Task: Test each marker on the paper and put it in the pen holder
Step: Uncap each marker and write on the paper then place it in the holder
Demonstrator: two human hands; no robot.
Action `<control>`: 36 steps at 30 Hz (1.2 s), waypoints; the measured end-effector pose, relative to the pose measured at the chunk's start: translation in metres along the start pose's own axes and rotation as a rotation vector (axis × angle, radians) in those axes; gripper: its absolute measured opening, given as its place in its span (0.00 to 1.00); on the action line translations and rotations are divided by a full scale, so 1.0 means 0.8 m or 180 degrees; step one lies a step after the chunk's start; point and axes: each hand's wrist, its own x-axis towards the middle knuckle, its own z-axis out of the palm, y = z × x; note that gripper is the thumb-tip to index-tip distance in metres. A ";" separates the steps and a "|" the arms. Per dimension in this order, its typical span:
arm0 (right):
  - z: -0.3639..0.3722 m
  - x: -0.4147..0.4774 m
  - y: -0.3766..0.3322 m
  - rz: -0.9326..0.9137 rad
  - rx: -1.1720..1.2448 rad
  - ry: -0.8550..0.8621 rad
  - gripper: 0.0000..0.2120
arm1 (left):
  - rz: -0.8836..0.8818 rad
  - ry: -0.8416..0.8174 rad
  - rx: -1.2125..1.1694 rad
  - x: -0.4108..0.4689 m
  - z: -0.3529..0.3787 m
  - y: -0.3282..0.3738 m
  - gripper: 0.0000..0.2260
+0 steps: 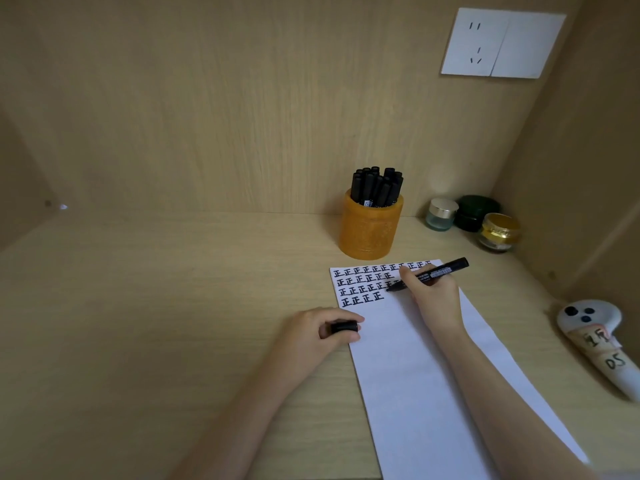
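Note:
A white sheet of paper (408, 375) lies on the wooden desk, its top covered with rows of black written characters. My right hand (433, 292) grips a black marker (438, 271) like a pen, its uncapped tip touching the paper at the end of the third row. My left hand (318, 332) rests at the paper's left edge and pinches the marker's black cap (344, 327). Behind the paper stands an orange pen holder (370, 228) with several black markers (377, 185) upright in it.
Three small jars stand at the back right: a clear one (440, 214), a dark green one (476, 213) and a gold-lidded one (498, 233). A white handheld controller (595, 337) lies at the right edge. A wall socket (502, 43) is above.

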 end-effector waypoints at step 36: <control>0.001 0.006 0.007 0.0048 -0.0381 -0.0046 0.13 | -0.0021 0.0038 0.0116 0.000 0.000 -0.003 0.09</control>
